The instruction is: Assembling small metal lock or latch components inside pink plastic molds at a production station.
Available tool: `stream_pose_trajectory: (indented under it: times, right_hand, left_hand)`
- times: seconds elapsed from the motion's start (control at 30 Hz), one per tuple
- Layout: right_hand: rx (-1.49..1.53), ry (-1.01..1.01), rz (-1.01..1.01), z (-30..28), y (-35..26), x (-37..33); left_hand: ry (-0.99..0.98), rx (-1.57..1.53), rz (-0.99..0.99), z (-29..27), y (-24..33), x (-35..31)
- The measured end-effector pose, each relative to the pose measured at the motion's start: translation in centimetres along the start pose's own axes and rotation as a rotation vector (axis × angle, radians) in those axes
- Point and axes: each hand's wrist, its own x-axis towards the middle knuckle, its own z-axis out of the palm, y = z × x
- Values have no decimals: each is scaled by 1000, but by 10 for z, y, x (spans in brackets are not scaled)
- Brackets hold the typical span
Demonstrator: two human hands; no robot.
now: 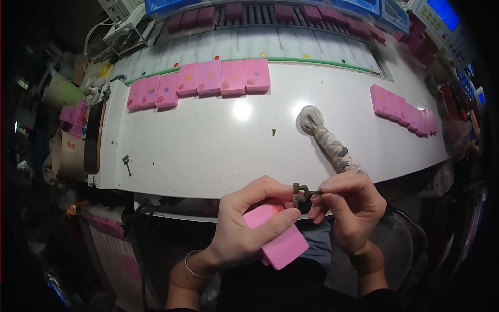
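Note:
My left hand (pixel 241 229) is wrapped round a pink rectangular block (pixel 286 247), likely a rubber mould, held tilted just off the table's near edge. Beside the block's upper end is a small dark green piece (pixel 301 193) with a ring-like head and a thin stem. The left thumb and index fingertip are close around its head; whether they grip it I cannot tell. My right hand (pixel 353 208) pinches the stem between thumb and index finger. On the white table (pixel 208 145) lie a similar green stemmed piece (pixel 127 165) at the left and a tiny dark one (pixel 274 132) near the middle.
A cloth-wrapped tool with a round head (pixel 312 118) lies beyond my right hand. Pink blocks (pixel 208 78) line the table's back left; more pink blocks (pixel 400 109) stand at the right. Behind are a green-edged strip (pixel 291 61) and blue trays (pixel 343 5).

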Motion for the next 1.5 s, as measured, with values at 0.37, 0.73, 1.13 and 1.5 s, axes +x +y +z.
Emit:
stream_pose_trajectory:
  times: [0.37,0.73,1.13,1.5]
  right_hand:
    - [-634,-66,-257,-5,6,-12]
    - [-132,-215,459,-19,7,-18]
    - [-433,-111,272,-4,3,10]
    - [-214,-282,-260,128,-29,241]
  left_hand:
    - [112,152,1,6,-8,1]
    - [195,383,178,8,-15,-3]
    - [304,755,400,-3,-2,11]
    - [516,152,275,-37,2,17]
